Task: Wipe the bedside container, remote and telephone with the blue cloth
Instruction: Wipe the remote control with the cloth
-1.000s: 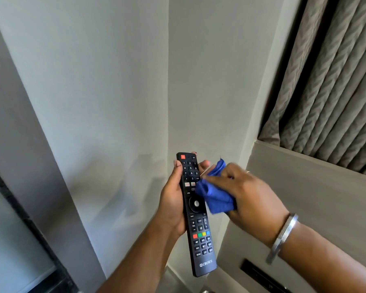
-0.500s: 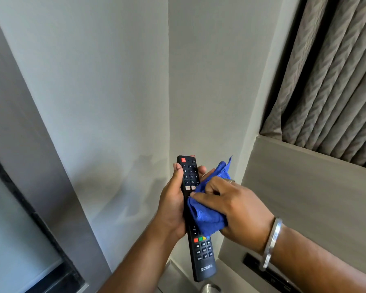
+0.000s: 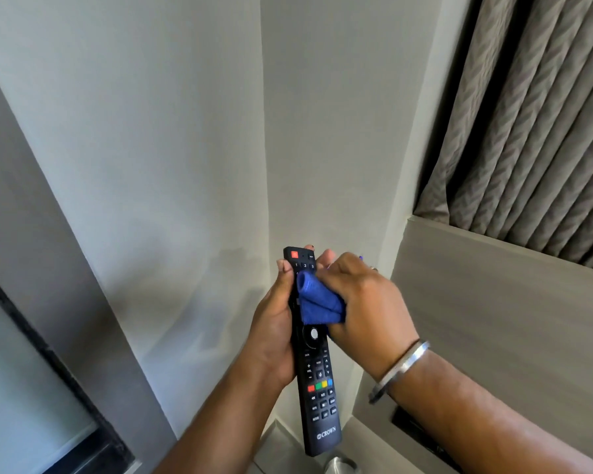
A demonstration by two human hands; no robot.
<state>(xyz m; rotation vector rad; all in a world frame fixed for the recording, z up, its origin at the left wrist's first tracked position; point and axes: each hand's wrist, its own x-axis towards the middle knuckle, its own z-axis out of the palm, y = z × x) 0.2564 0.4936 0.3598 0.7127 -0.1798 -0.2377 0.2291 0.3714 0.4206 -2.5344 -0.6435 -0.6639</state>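
A long black remote (image 3: 317, 388) with coloured buttons stands nearly upright in front of a wall corner. My left hand (image 3: 271, 326) grips its upper half from the left side, thumb on the front edge. My right hand (image 3: 360, 299) is closed on a bunched blue cloth (image 3: 317, 301) and presses it against the number keys on the remote's upper face. The cloth hides the middle keys. The container and telephone are out of sight, except for a metal rim (image 3: 339, 465) at the bottom edge.
Pale walls meet in a corner behind the hands. A beige wooden panel (image 3: 493, 302) with a dark slot (image 3: 411, 425) stands at right, brown curtains (image 3: 534, 114) above it. A dark-framed glass panel (image 3: 31, 388) fills the lower left.
My right hand slid the blue cloth down to the remote's middle, then back up to the number keys. The round navigation button is uncovered again. My left hand kept its grip.
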